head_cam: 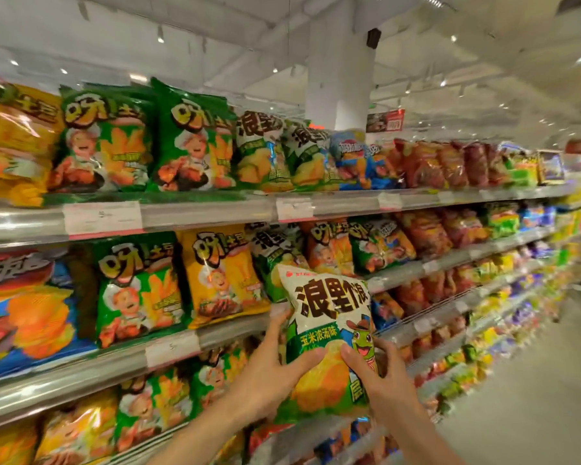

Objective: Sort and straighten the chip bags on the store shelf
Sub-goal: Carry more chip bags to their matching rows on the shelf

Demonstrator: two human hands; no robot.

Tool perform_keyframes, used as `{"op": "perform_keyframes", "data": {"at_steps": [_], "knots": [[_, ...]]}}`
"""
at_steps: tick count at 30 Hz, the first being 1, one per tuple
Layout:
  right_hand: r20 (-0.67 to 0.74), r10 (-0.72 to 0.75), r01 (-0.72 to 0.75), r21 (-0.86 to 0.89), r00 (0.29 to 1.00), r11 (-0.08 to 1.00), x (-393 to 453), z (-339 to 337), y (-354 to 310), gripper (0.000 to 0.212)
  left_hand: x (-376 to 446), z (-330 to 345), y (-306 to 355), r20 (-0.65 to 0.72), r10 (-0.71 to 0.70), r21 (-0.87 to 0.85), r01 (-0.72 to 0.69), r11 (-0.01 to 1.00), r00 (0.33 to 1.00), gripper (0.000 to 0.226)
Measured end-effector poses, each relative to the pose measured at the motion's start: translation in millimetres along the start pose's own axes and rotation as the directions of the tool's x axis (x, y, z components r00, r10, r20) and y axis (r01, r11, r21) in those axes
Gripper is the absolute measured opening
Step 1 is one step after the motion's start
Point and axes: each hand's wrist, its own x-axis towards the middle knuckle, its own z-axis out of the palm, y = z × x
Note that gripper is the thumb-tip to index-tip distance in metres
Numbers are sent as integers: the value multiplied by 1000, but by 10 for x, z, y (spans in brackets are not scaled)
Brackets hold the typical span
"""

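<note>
A white-and-green chip bag (326,317) with a cartoon frog is held upright in front of the middle shelf (235,333). My left hand (269,374) grips its lower left side, thumb on the front. My right hand (379,377) grips its lower right side, thumb also on the front. Directly behind it on the shelf stands a matching green bag (269,260), partly hidden. To its left stand a yellow bag (220,276) and a green bag (138,290).
The top shelf (215,209) carries green, yellow, blue and red bags in a row. A large blue bag (24,313) stands at the far left of the middle shelf. Lower shelves hold more bags. The aisle floor (534,397) runs along the right.
</note>
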Motion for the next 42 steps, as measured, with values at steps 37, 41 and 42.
{"op": "perform_keyframes", "data": {"at_steps": [37, 41, 42], "knots": [[401, -191, 300, -228, 896, 926, 4048, -154, 65, 96, 1953, 971, 204, -732, -96, 5, 146, 989, 675, 75], [381, -234, 327, -202, 895, 923, 4057, -128, 115, 84, 1886, 959, 220, -749, -112, -1, 167, 986, 653, 83], [371, -261, 346, -184, 891, 920, 4044, -144, 108, 82, 1869, 957, 231, -750, -115, 2, 177, 984, 651, 84]]}}
